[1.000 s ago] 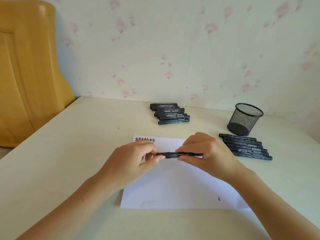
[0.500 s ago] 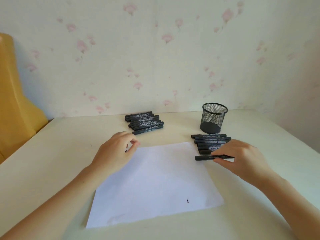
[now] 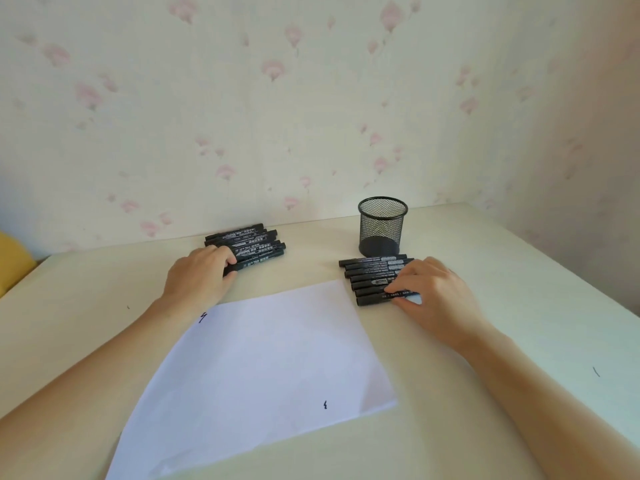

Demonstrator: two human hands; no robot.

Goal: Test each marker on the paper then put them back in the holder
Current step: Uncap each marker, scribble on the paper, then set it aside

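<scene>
Where the left hand point(image 3: 201, 275) sits on the near end of the left marker pile point(image 3: 254, 244), its fingers cover the marker ends; they curl onto the nearest marker point(image 3: 256, 263) of that pile and look to grip it, though the hand hides the thumb side. Right hand point(image 3: 427, 289) covers the right ends of the right marker row point(image 3: 372, 275); fingertips and thumb pinch the nearest marker there point(image 3: 375, 300). Print on the barrels is too small to read. Paper's point(image 3: 263, 368) far-left corner is hidden under the left wrist, only one scribble stroke showing there; one small mark sits near its near-right edge.

Counts: left pile about six black markers, stacked so exact number is unclear; right row seven, side by side, touching. One mesh holder point(image 3: 382, 226), upright, just behind the right row, nothing visible in it. One sheet of paper, between the two groups, on the table point(image 3: 86, 306).

All markers lie flat, long axes running left-right; left pile tilts slightly, right ends farther away.
</scene>
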